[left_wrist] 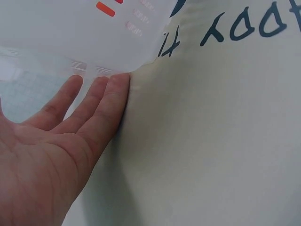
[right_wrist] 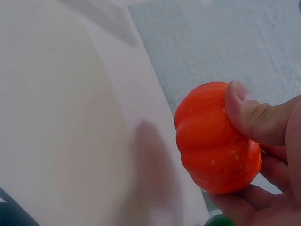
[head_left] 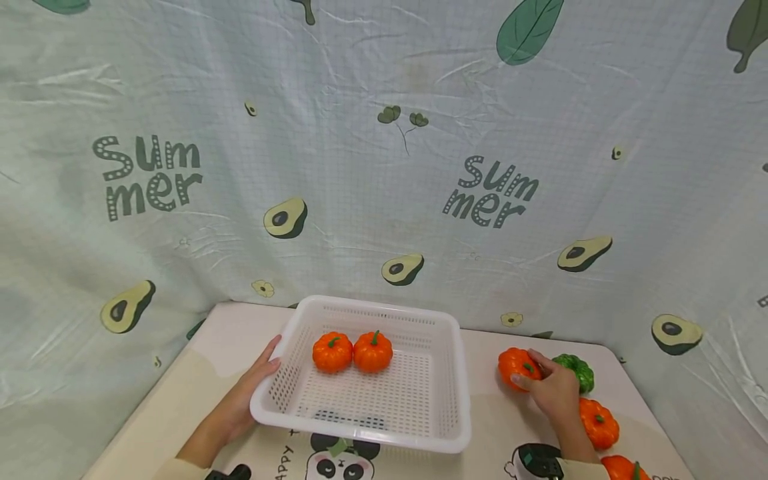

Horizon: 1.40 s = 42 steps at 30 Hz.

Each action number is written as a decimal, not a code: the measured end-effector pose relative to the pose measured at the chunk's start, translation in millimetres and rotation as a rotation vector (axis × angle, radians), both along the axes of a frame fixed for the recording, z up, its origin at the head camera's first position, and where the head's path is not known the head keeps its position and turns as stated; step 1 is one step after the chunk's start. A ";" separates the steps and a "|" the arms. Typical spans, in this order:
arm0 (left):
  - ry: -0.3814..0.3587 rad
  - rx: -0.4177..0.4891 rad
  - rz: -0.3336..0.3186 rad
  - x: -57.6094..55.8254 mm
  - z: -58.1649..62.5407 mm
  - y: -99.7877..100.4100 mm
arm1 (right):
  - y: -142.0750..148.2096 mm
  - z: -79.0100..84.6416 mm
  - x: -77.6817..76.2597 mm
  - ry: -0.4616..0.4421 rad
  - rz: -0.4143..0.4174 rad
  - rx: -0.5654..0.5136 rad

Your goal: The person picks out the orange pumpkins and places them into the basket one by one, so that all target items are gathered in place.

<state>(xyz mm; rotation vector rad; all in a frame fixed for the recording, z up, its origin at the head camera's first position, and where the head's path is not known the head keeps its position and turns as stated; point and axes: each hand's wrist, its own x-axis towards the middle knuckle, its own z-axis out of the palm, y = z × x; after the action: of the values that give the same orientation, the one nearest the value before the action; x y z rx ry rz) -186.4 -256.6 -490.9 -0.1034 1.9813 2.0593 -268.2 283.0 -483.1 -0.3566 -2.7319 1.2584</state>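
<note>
A white plastic basket [head_left: 441,380] with perforated walls stands in the middle of the table. Inside it, two small orange pumpkins [head_left: 333,352] with green stems sit side by side toward the back left. My left hand [head_left: 247,393] is at the basket's left side; in the left wrist view its fingers [left_wrist: 101,108] extend straight, fingertips at the basket wall. To the right of the basket, my right hand [head_left: 555,390] grips another orange pumpkin [right_wrist: 214,141] between thumb and fingers. That pumpkin is above the table, its shadow falling beside it in the right wrist view.
A green pumpkin [head_left: 576,372] lies just behind my right hand. Two more orange pumpkins [head_left: 599,424] line the table's right side, the nearest partly cut off by the frame. A pale table mat [head_left: 480,427] with a panda print lies underneath. A printed curtain [head_left: 360,167] hangs behind.
</note>
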 end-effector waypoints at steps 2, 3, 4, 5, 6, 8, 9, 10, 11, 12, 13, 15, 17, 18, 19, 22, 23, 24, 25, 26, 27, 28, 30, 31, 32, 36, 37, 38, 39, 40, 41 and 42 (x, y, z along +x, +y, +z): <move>-0.002 -0.002 0.003 -0.2 0.2 0.3 | -0.5 0.6 0.1 0.012 0.010 0.000; -0.003 -0.001 0.006 -0.2 0.3 0.5 | -0.8 1.1 0.1 0.015 0.014 -0.003; -0.002 0.000 0.007 -0.4 0.3 0.5 | -1.0 1.7 0.1 0.016 0.018 -0.010; -0.003 0.000 0.011 -0.6 0.3 0.6 | -1.3 2.5 0.1 0.015 0.022 -0.016; -0.003 0.001 0.014 -0.8 0.3 0.7 | -1.6 3.4 0.1 0.013 0.025 -0.022; -0.003 0.001 0.014 -0.8 0.3 0.7 | -2.5 5.6 0.4 0.007 0.033 -0.030; -0.004 0.002 0.013 -0.7 0.4 0.6 | -3.1 6.9 0.6 0.005 0.039 -0.033; -0.003 0.003 0.012 -0.7 0.3 0.4 | -3.8 8.2 0.9 0.002 0.045 -0.037; -0.004 0.004 0.014 -0.6 0.4 0.6 | -4.5 9.6 1.3 0.000 0.051 -0.038; -0.004 0.005 0.014 -0.7 0.4 0.6 | -5.3 10.9 1.8 0.000 0.056 -0.036; -0.005 0.007 0.014 -0.4 0.7 0.7 | -6.2 12.1 2.3 0.000 0.063 -0.040; -0.006 0.008 0.013 -0.2 1.3 0.9 | -8.1 14.5 3.0 0.003 0.076 -0.046; -0.008 0.009 0.021 -0.2 1.7 1.5 | -9.7 16.7 3.8 0.007 0.087 -0.047; -0.007 0.008 0.017 -0.1 1.8 1.3 | -10.4 17.6 3.8 0.010 0.092 -0.048; -0.008 0.007 0.018 -0.1 1.9 1.4 | -11.1 18.5 4.1 0.012 0.096 -0.049; -0.012 0.003 0.027 -0.7 1.7 1.5 | -12.5 20.2 4.3 0.027 0.102 -0.039; -0.013 0.002 0.027 -0.9 1.6 1.5 | -13.0 20.8 4.6 0.035 0.103 -0.035; -0.014 0.001 0.028 -1.1 1.4 1.4 | -13.6 21.3 4.8 0.041 0.103 -0.031; -0.015 0.001 0.033 -1.2 1.4 1.7 | -14.2 21.9 5.4 0.049 0.104 -0.026; -0.016 0.002 0.034 -1.3 1.3 1.7 | -14.7 22.4 5.9 0.056 0.106 -0.023; -0.015 0.002 0.032 -1.3 1.2 1.6 | -15.3 23.2 6.2 0.062 0.110 -0.018; -0.014 0.003 0.031 -1.1 1.2 1.6 | -16.1 24.1 6.7 0.068 0.111 -0.013; -0.009 0.002 0.024 -0.3 0.9 1.0 | -17.4 25.9 7.1 0.074 0.121 -0.008; -0.007 0.001 0.021 0.2 0.9 0.8 | -18.2 26.8 7.2 0.075 0.129 -0.006; -0.006 0.000 0.017 0.6 0.8 0.5 | -18.9 27.8 6.8 0.075 0.137 -0.006; -0.004 0.000 0.012 0.8 0.4 -0.1 | -21.7 31.1 6.9 0.071 0.153 -0.003; -0.005 0.002 0.012 0.4 0.4 0.0 | -22.5 31.9 6.9 0.072 0.155 -0.004; -0.004 0.004 0.009 -0.2 0.2 -0.3 | -23.1 32.7 7.4 0.073 0.156 -0.011; -0.004 0.005 0.010 -0.6 0.2 -0.1 | -23.8 33.5 8.0 0.074 0.155 -0.015; -0.005 0.005 0.014 -0.9 0.2 0.1 | -24.4 34.2 8.5 0.079 0.155 -0.019; -0.003 0.006 0.012 -1.3 -0.1 0.0 | -25.2 35.0 8.8 0.084 0.157 -0.028; -0.002 0.006 0.011 -1.5 -0.2 0.1 | -25.9 35.7 9.0 0.089 0.160 -0.034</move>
<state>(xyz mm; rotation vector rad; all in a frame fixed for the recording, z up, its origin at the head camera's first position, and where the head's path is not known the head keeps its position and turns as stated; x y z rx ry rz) -187.8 -256.5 -491.1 -0.1160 1.9776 2.0708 -259.3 257.1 -447.4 -0.0832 -2.7123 1.3247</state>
